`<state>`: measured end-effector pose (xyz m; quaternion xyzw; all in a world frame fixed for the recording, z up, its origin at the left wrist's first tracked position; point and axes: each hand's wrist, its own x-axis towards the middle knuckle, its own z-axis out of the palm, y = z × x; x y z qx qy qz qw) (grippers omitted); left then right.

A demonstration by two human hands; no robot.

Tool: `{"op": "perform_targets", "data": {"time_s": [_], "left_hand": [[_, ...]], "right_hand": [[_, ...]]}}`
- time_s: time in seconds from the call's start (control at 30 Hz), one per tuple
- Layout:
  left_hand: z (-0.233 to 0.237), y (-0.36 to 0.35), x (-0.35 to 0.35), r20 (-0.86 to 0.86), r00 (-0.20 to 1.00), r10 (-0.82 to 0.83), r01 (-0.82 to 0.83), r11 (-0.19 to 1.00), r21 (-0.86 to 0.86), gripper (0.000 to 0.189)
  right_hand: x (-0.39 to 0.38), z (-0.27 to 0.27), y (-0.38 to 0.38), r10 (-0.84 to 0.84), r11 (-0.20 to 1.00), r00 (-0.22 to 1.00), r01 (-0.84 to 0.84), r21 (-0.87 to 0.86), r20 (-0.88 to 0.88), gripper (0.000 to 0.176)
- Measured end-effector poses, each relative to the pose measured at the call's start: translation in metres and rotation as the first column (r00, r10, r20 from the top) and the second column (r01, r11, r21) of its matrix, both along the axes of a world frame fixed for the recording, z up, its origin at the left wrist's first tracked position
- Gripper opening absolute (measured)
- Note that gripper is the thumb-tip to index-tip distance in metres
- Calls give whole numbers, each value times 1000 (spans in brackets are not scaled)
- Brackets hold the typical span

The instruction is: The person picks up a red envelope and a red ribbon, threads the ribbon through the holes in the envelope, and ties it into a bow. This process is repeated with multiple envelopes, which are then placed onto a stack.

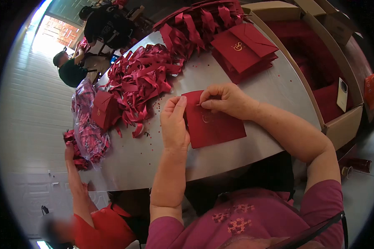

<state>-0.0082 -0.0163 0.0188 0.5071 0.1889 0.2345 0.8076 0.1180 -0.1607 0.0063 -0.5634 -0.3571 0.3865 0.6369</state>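
A flat dark red paper gift bag [220,132] with a faint gold emblem is held just above the table in front of me. My left hand [173,123] grips its left edge, thumb on the front face and fingers behind. My right hand [227,98] is closed in a pinch at the bag's upper part. A tiny pale tip shows at those fingertips; what it belongs to cannot be made out. Beyond my hands lies a stack of red gift bags [242,49] with a gold logo.
A heap of red ribbons [141,79] covers the table's [253,143] left side, near a plastic bag [87,124] of ribbons. More ribboned bags [199,25] lie at the back. An open carton [343,128] with a phone [342,94] stands right. A co-worker in red [104,228] sits left.
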Motion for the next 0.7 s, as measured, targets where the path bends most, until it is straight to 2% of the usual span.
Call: {"op": "perform_targets", "data": {"time_s": [0.13, 0.2, 0.27, 0.37, 0.43, 0.47, 0.53, 0.63, 0.7], "left_hand": [[6, -2, -2, -122, 992, 36, -49, 992, -113, 9], [3, 6, -4, -183, 982, 52, -81, 985, -151, 10], [-8, 21, -9, -235, 972, -29, -6, 989, -146, 11], [7, 11, -10, -211, 973, -93, 50, 979, -199, 12], [20, -2, -6, -232, 971, -55, 9, 981, -192, 13], [23, -6, -5, -251, 968, -20, -28, 982, -185, 13], [23, -5, -5, -236, 971, -43, -1, 982, -187, 13], [21, -6, -5, -212, 975, -67, 25, 980, -195, 13], [22, -8, -5, -204, 977, -68, 27, 979, -200, 13]], "right_hand": [[2, -2, -1, 11, 1000, 999, -10, -24, 37, 7], [1, -5, -1, 10, 999, 996, -12, 32, 83, 7], [1, -6, 1, 22, 999, 997, -24, 27, 78, 6], [-1, -10, 3, 34, 998, 994, -39, 44, 108, 6], [-1, -10, 3, 36, 997, 990, -45, 63, 140, 6], [-1, -9, 3, 46, 998, 992, -52, 46, 120, 6], [-2, -5, 1, 53, 998, 993, -56, 29, 101, 7], [-4, -1, -1, -17, 1000, 1000, 17, 17, 19, 8], [-1, -2, -2, 34, 999, 995, -36, 29, 89, 9]]}}
